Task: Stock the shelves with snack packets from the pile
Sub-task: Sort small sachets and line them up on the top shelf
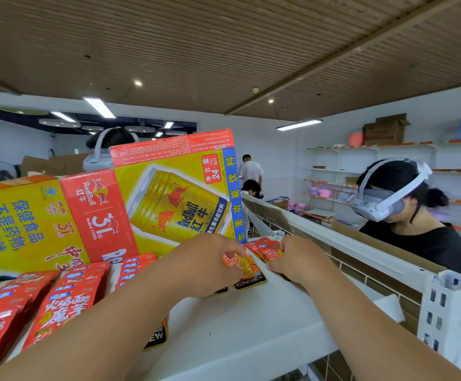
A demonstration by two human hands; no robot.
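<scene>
On the white top shelf (251, 325) my left hand (207, 265) lies curled over a red and orange snack packet (247, 266) with a black KONCHEW strip, fingers gripping its upper edge. My right hand (295, 259) pinches the near end of a small stack of red packets (262, 247) at the back of the shelf. To the left, rows of red snack packets (67, 301) stand leaning along the shelf. Another packet's black edge (156, 336) pokes out under my left forearm.
Two yellow and red RedBull cartons (174, 193) stand behind the packets at the shelf's back. A white rail (334, 237) and slotted upright (443, 306) bound the shelf on the right. A person in a headset (405, 204) stands beyond it; wall shelves (389, 171) lie behind.
</scene>
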